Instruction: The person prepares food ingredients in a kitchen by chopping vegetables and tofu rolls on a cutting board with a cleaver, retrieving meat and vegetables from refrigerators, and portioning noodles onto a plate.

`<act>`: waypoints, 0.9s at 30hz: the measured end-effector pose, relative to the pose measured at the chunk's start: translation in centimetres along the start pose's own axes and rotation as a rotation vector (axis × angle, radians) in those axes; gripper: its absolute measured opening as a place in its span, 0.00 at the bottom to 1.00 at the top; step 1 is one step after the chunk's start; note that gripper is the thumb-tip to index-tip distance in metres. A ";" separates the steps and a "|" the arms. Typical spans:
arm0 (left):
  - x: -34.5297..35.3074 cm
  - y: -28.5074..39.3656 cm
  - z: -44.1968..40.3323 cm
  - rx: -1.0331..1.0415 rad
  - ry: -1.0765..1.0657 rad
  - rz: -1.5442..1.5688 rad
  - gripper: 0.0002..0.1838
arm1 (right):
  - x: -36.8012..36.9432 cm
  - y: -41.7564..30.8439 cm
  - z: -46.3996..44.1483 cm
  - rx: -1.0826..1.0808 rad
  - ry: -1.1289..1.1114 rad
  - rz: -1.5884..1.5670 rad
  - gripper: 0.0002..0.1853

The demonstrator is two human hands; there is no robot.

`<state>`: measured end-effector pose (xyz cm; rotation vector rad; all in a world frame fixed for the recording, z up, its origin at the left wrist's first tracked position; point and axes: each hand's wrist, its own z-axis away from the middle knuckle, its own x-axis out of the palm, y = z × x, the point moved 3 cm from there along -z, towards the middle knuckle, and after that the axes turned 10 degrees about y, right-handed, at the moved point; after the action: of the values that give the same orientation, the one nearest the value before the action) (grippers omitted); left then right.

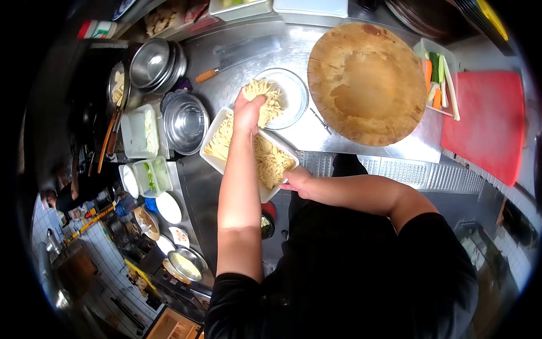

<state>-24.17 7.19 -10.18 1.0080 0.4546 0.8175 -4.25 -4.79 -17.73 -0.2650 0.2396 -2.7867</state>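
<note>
My left hand (pixel 247 113) is closed on a clump of pale yellow strips (pixel 265 96), noodles or a shredded vegetable; I cannot tell which. It holds them over the left side of a round, shallow clear-rimmed dish (pixel 294 101). Under my left forearm, a white rectangular tub (pixel 212 151) is filled with the same strips (pixel 271 161). My right hand (pixel 298 182) grips the tub's near right corner. The tub sits tilted at the counter's front edge, and my forearm hides its middle.
A round wooden chopping block (pixel 370 85) stands right of the dish. Behind the dish lies a cleaver (pixel 248 53). Steel bowls (pixel 186 124) are on the left. A tub of cut vegetables (pixel 437 79) and a red board (pixel 485 124) are at right. Another person (pixel 84 186) is far left.
</note>
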 end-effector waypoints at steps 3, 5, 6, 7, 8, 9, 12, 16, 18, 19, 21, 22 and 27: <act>2.6 -2.5 -3.6 0.190 -0.104 -0.513 0.28 | 0.1 -0.4 0.7 -0.020 -0.034 -0.043 0.15; 3.2 -4.5 -4.1 0.404 0.059 -0.997 0.32 | 0.0 -0.3 0.9 -0.015 -0.050 -0.046 0.15; 4.2 -4.1 -3.3 0.517 0.145 -1.235 0.35 | 0.0 -0.5 1.0 -0.015 -0.059 -0.047 0.15; 4.9 -3.5 -2.8 0.422 0.119 -1.266 0.41 | 0.0 -0.2 0.5 -0.024 -0.049 -0.053 0.16; 5.5 -3.2 -2.3 0.405 0.133 -1.285 0.41 | 0.1 0.1 0.2 -0.033 -0.039 -0.058 0.16; 5.8 -3.0 -2.0 0.388 0.150 -1.304 0.42 | 0.1 0.1 0.1 -0.043 -0.031 -0.063 0.16; 5.9 -1.7 -0.9 0.348 0.136 -1.307 0.44 | 0.0 0.1 0.1 -0.053 -0.021 -0.067 0.17; 3.8 -0.8 -1.0 0.290 0.040 -1.216 0.47 | 0.0 -0.4 0.4 -0.034 -0.048 -0.017 0.17; 2.1 -0.2 -0.3 0.356 0.039 -1.099 0.40 | 0.0 -0.7 1.0 -0.018 -0.029 -0.011 0.17; 1.0 0.2 0.1 0.419 0.033 -1.043 0.37 | 0.0 -0.5 0.7 -0.008 -0.039 -0.007 0.17; -0.6 1.1 1.0 0.507 0.059 -0.955 0.32 | 0.1 -0.2 0.1 0.014 -0.060 0.003 0.16; -1.2 1.6 1.6 0.532 0.090 -0.924 0.29 | 0.1 -0.2 0.1 0.009 -0.055 0.006 0.16; -5.9 2.1 3.4 0.656 0.490 -0.853 0.17 | 0.1 0.2 -0.7 0.040 -0.045 0.006 0.18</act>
<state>-26.41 1.31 -6.85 1.0509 1.5211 0.1043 -4.37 -4.94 -18.41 -0.3156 0.1735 -2.7724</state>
